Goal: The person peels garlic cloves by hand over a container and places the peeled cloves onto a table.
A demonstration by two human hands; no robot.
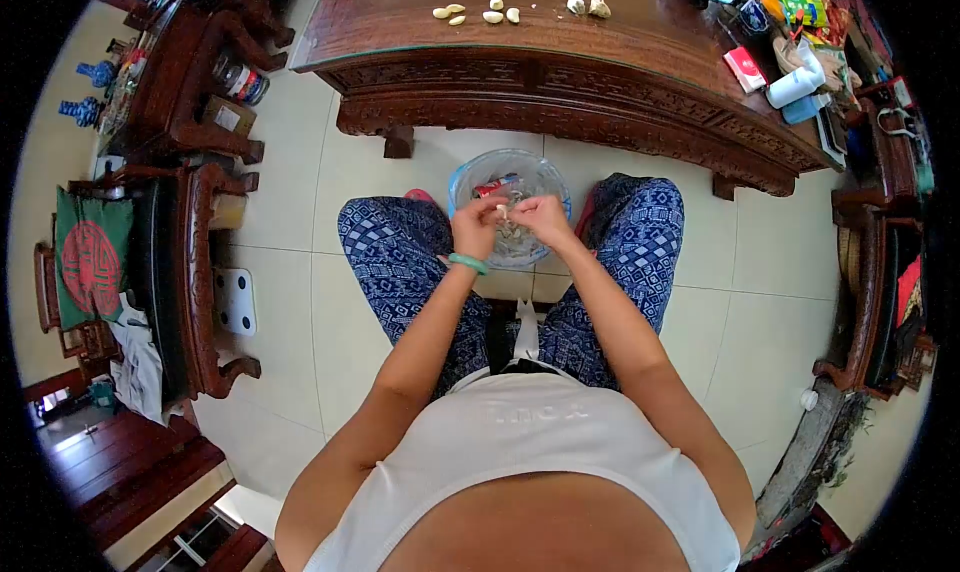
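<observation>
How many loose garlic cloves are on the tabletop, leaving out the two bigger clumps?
6: three cloves grouped at the left, and three whiter cloves just right of those. The clumps sit farther right. None look hidden.

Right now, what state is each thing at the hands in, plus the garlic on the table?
Left hand, pinching
Right hand, pinching
Pale piece, held between both hands; peeled or not, unclear
Bin, open, scraps inside
Red packet, in the bin
Garlic cloves, loose, apart
Garlic bulbs, off to the right, wholeness unclear
</observation>
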